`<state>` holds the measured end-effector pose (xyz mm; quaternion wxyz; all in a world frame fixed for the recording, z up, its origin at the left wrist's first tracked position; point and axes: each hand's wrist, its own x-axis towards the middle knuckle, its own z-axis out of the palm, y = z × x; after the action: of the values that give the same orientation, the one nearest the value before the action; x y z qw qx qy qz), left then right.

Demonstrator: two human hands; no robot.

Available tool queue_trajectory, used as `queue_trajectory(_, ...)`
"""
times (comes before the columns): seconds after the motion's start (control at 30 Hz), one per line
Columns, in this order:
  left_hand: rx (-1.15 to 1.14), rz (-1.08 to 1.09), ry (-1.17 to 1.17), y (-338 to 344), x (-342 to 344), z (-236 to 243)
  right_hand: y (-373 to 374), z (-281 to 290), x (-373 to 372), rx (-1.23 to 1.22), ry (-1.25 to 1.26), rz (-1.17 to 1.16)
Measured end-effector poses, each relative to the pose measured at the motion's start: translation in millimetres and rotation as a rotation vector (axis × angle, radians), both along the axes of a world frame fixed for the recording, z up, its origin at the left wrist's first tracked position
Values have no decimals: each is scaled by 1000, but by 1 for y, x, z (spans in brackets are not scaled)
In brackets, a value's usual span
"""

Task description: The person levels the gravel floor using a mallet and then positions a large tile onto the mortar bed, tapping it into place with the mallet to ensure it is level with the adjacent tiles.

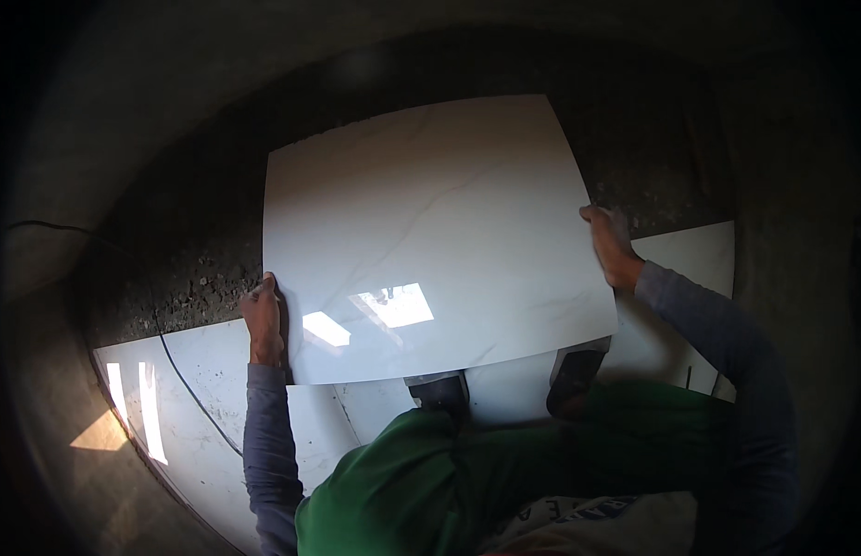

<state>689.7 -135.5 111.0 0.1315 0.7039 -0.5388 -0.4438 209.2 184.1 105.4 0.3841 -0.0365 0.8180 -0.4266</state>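
Note:
Between my two hands is a large glossy white tile (430,222) with faint grey veining and bright window reflections. My left hand (263,320) grips its left edge near the lower corner, thumb along the rim. On the opposite side, my right hand (613,246) is closed round the right edge, about midway up. The tile's near edge overlaps the laid white tiles and sits just in front of my shoes. What lies directly under it is hidden, and I cannot tell whether it rests on the ground.
White floor tiles (194,371) are laid at left, with another (694,264) at right. A dark cable (185,375) crosses the left ones. Dark rubble (203,287) covers the ground beyond them. Walls (143,139) rise around. My shoes (577,375) stand on the tiles.

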Motion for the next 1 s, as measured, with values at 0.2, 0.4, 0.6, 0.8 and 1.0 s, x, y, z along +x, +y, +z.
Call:
queue_trajectory(0.2, -88, 16, -73, -22, 9, -18, -12, -23, -4, -130, 88, 80)
queue_trajectory(0.4, -265, -65, -20, -58, -4, -51, -52, -52, -1, -108, 379, 95)
queue_trajectory(0.6, -392, -31, -100, -77, -11, -66, -84, -73, -4, -172, 449, 63)
queue_trajectory(0.8, -396, 50, -71, -87, -25, -77, -94, -80, -16, -116, 493, 139)
queue_trajectory(1.0, -378, -3, -56, -88, -22, -65, -96, -71, -20, -98, 512, 104)
